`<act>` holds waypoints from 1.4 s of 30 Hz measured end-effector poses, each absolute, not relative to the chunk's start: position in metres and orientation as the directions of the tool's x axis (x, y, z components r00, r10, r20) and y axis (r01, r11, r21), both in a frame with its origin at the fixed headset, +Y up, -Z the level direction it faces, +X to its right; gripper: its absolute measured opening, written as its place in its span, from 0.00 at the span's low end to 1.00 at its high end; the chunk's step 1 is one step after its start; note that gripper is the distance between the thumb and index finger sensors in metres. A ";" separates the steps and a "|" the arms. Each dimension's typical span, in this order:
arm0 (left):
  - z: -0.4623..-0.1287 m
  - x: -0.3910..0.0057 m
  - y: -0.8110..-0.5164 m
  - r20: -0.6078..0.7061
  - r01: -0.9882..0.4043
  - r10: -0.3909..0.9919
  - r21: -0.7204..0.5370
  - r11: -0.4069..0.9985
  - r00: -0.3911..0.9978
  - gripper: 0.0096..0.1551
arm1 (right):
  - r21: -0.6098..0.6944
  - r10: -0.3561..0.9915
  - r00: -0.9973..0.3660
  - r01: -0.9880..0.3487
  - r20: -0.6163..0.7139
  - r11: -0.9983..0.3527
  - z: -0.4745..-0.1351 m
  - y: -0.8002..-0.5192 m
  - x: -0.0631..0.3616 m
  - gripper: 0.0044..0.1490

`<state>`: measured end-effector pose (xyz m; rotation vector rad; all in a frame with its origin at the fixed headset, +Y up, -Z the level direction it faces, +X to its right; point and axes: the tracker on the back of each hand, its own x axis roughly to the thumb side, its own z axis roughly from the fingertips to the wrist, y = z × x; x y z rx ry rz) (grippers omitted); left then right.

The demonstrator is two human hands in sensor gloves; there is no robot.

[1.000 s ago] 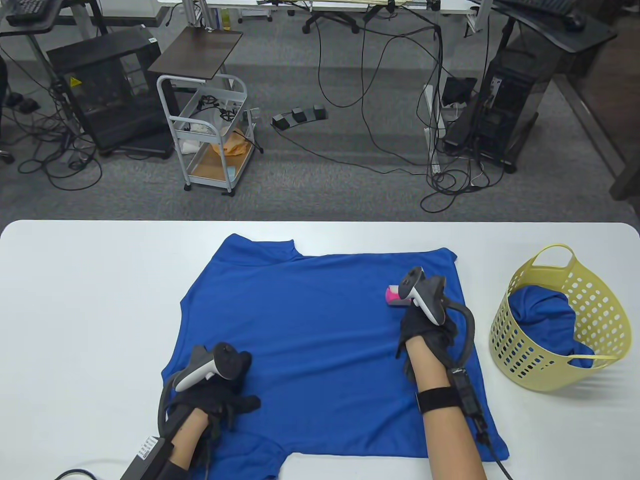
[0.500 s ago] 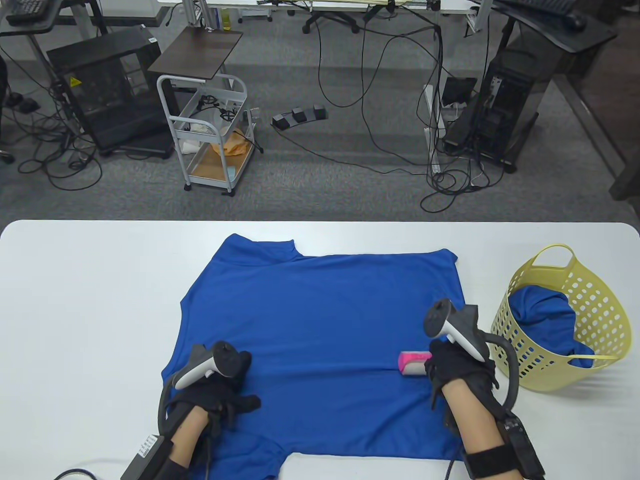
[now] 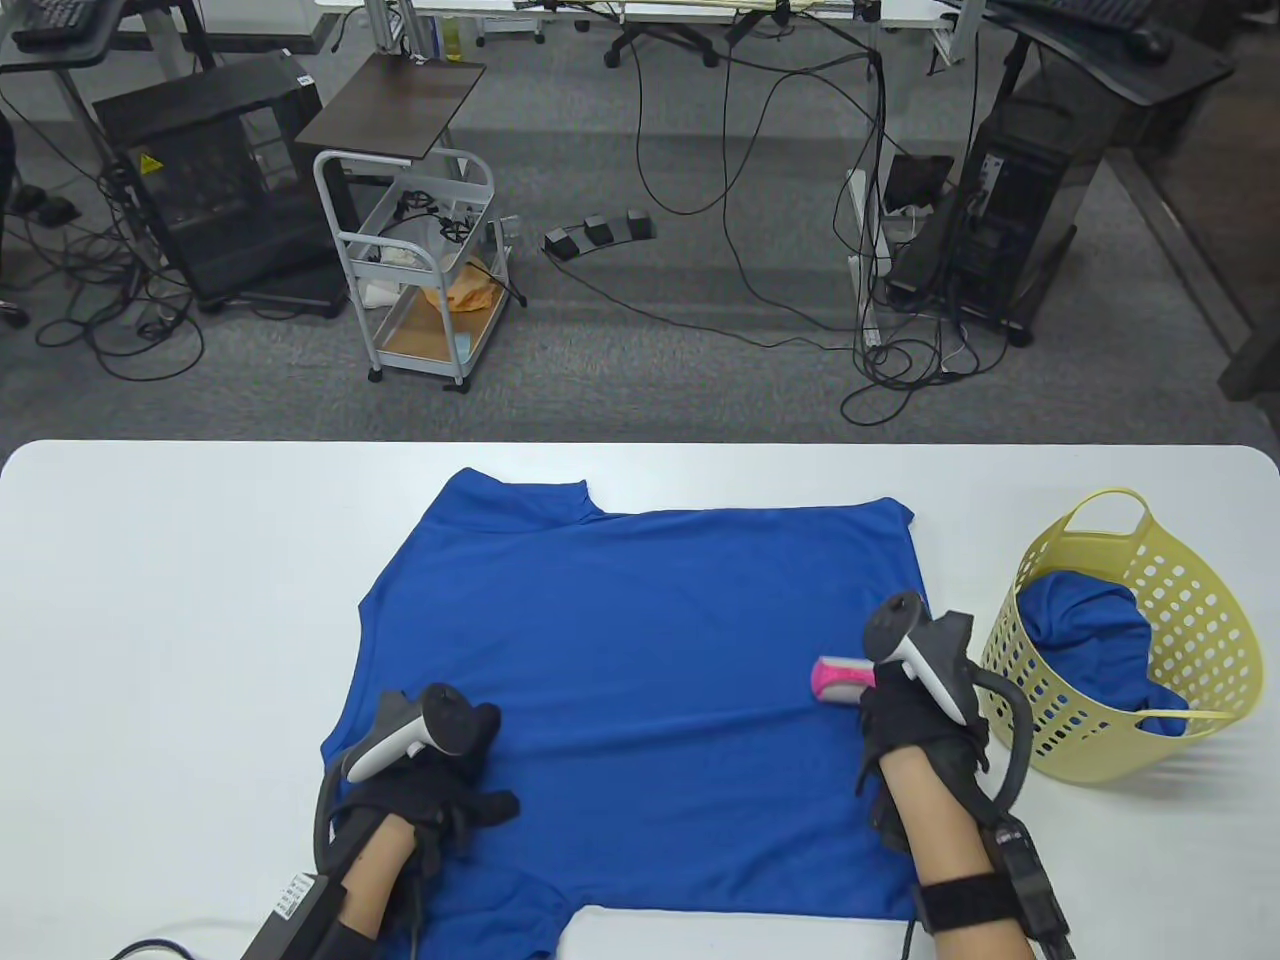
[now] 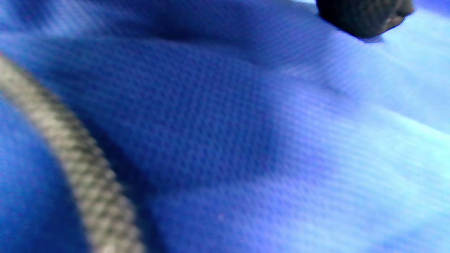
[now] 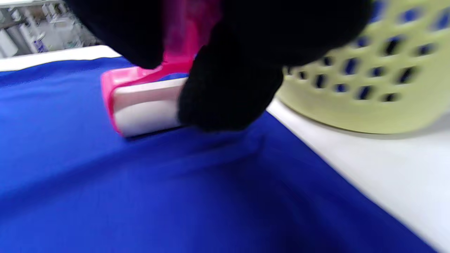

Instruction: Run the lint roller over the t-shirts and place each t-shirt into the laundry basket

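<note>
A blue t-shirt (image 3: 640,650) lies spread flat on the white table (image 3: 180,600). My right hand (image 3: 915,710) grips a pink lint roller (image 3: 840,680) whose white roll rests on the shirt near its right side; the right wrist view shows the lint roller (image 5: 140,102) on the t-shirt (image 5: 140,182) with my gloved fingers (image 5: 228,88) wrapped over its handle. My left hand (image 3: 450,790) presses the shirt's lower left part with its fingers spread flat. The left wrist view is filled by the blue t-shirt (image 4: 246,140) close up, with one fingertip (image 4: 365,17) at the top.
A yellow perforated laundry basket (image 3: 1190,740) stands at the table's right, holding another blue t-shirt (image 3: 1080,630); it appears in the right wrist view as the basket (image 5: 369,88) just beside the roller. A grey braided cable (image 4: 81,175) lies over the cloth by my left wrist.
My right hand drew the roller down the shirt's right side toward me, then pushed it back a little away from me. My left hand has stayed put.
</note>
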<state>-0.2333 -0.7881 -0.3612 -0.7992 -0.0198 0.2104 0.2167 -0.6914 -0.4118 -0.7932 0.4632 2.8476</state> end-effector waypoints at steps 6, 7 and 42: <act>-0.361 -0.233 -0.789 -0.059 -0.179 0.196 -0.714 0.677 0.979 0.55 | 0.174 0.082 -0.758 -0.252 -0.647 -0.952 -0.498 -0.713 0.215 0.35; -0.361 -0.233 -0.789 -0.059 -0.178 0.195 -0.715 0.676 0.979 0.55 | 0.200 0.049 -0.754 -0.236 -0.654 -0.951 -0.509 -0.715 0.214 0.35; -0.362 -0.233 -0.788 -0.080 -0.182 0.180 -0.719 0.671 0.980 0.56 | 0.487 -0.064 -0.883 -0.194 -0.464 -0.851 -0.326 -0.663 0.239 0.28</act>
